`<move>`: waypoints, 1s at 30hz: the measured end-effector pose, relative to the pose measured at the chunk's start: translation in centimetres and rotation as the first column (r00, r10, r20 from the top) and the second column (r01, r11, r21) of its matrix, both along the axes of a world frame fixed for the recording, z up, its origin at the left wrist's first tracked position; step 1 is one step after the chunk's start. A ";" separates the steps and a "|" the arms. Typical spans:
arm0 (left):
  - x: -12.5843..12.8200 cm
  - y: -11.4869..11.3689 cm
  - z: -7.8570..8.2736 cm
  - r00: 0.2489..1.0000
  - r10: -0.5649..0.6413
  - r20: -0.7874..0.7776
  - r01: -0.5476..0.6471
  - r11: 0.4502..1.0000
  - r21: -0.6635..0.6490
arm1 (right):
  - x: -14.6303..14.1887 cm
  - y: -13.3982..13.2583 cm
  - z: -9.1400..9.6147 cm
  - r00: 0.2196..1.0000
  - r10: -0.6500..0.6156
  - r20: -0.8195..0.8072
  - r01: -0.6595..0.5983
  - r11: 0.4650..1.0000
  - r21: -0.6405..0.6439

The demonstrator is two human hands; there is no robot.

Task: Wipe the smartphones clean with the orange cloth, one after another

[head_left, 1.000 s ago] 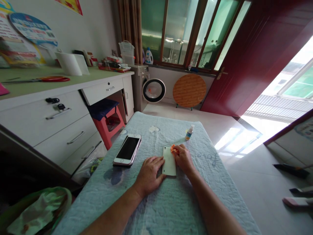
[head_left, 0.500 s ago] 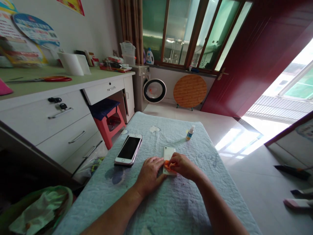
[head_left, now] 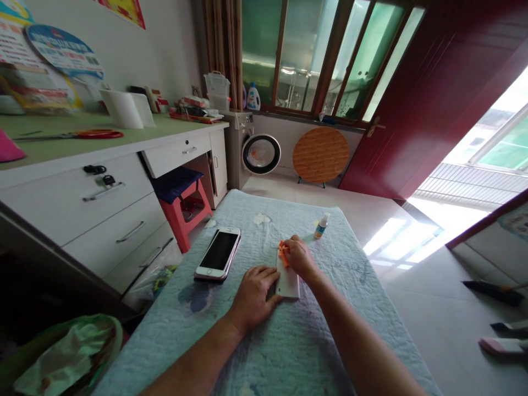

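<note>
A white phone (head_left: 287, 284) lies face down on the cloth-covered table. My left hand (head_left: 254, 294) steadies it: the fingers press on its left edge and the thumb reaches its lower corner. Pinched in my right hand (head_left: 299, 256) is an orange cloth (head_left: 283, 255), which rests on the upper end of the phone and hides it. To the left lies a second phone (head_left: 218, 254), screen up and dark, on top of something flat with a dark edge. A small spray bottle (head_left: 322, 226) with a white cap stands upright beyond my right hand.
A pale blue quilted cloth (head_left: 330, 319) covers the table. Left of it are a red stool (head_left: 187, 212) and a desk with drawers (head_left: 107, 220). A green bin (head_left: 117, 335) sits at lower left. Behind stand a washing machine with its door open (head_left: 261, 154) and a round wooden tabletop (head_left: 320, 155).
My right hand has slid the orange cloth from the phone's middle up to its far end. The lower part of the phone's back now shows. My left hand stays in place.
</note>
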State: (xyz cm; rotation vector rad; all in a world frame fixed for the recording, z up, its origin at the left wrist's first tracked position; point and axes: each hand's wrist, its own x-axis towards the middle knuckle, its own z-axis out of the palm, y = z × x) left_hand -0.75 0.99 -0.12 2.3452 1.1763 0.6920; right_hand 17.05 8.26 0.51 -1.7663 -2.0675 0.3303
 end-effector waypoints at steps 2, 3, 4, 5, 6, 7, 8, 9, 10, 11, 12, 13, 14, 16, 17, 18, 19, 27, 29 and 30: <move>0.0 0.0 0.0 1.000 0.003 0.001 -0.003 1.000 -0.003 | -0.6 0.1 0.1 0.999 0.032 0.009 -0.032 0.999 -0.009; 0.0 -0.1 0.1 1.000 0.004 0.002 -0.004 1.000 -0.004 | -0.8 0.1 0.1 0.999 0.049 0.013 -0.048 0.999 -0.014; 0.0 -0.1 0.1 1.000 0.005 0.003 -0.005 1.000 -0.006 | -0.9 0.0 0.1 0.998 0.067 0.016 -0.066 0.998 -0.018; 0.1 -0.1 0.1 1.000 0.006 0.006 -0.006 1.000 -0.008 | -1.0 0.0 0.2 0.996 0.084 0.017 -0.084 0.996 -0.021; 0.1 -0.1 0.2 1.000 0.005 0.010 -0.005 1.000 -0.009 | -1.0 -0.1 0.2 0.995 0.101 0.019 -0.100 0.995 -0.025; 0.1 -0.1 0.3 1.000 0.004 0.015 -0.004 1.000 -0.008 | -1.0 -0.2 0.2 0.993 0.120 0.019 -0.119 0.992 -0.029; 0.1 -0.1 0.3 1.000 0.003 0.021 -0.003 1.000 -0.005 | -0.9 -0.4 0.2 0.990 0.143 0.017 -0.142 0.989 -0.031; 0.1 -0.1 0.3 1.000 0.002 0.028 -0.002 1.000 -0.001 | -0.9 -0.6 0.2 0.985 0.172 0.011 -0.171 0.985 -0.032; 0.1 -0.1 0.3 0.999 0.000 0.035 0.000 1.000 0.002 | -0.8 -0.9 0.2 0.980 0.200 0.005 -0.199 0.979 -0.031; 0.1 -0.1 0.2 0.999 0.001 0.043 -0.001 1.000 0.004 | -0.7 -1.2 0.3 0.974 0.225 -0.002 -0.225 0.974 -0.029; 0.1 -0.1 0.0 0.999 0.005 0.049 -0.005 1.000 0.003 | -0.6 -1.5 0.3 0.969 0.247 -0.009 -0.248 0.968 -0.030; 0.1 -0.1 -0.3 0.998 0.024 0.058 -0.024 1.000 0.003 | -0.6 -2.0 0.4 0.964 0.265 -0.014 -0.265 0.964 -0.033; 0.1 0.0 -0.7 0.996 0.051 0.073 -0.052 0.999 0.012 | -0.6 -2.5 0.5 0.962 0.274 -0.015 -0.274 0.961 -0.041; 0.1 0.1 -1.6 0.989 0.093 0.113 -0.099 0.994 0.044 | -0.6 -3.7 1.0 0.956 0.295 -0.010 -0.295 0.953 -0.068; 0.0 0.2 -2.1 0.987 0.096 0.130 -0.104 0.993 0.060 | -0.7 -4.3 1.3 0.954 0.300 -0.001 -0.299 0.951 -0.082; 0.0 0.3 -2.5 0.985 0.099 0.142 -0.111 0.991 0.078 | -0.7 -4.9 1.6 0.951 0.309 0.015 -0.306 0.947 -0.100; 0.0 0.4 -2.8 0.984 0.101 0.145 -0.115 0.989 0.095 | -0.8 -5.6 1.9 0.948 0.316 0.033 -0.311 0.944 -0.112; -0.2 0.7 -2.7 0.995 0.046 0.086 -0.056 0.992 0.110 | -0.4 -8.8 3.1 0.881 0.470 -0.060 -0.473 0.871 -0.134; -0.2 0.6 -2.4 0.997 0.051 0.056 -0.057 0.994 0.094 | -0.1 -8.8 2.9 0.879 0.469 -0.086 -0.477 0.867 -0.143; -0.2 0.6 -2.3 0.997 0.057 0.043 -0.060 0.994 0.087 | 0.0 -8.7 2.7 0.883 0.461 -0.089 -0.470 0.872 -0.141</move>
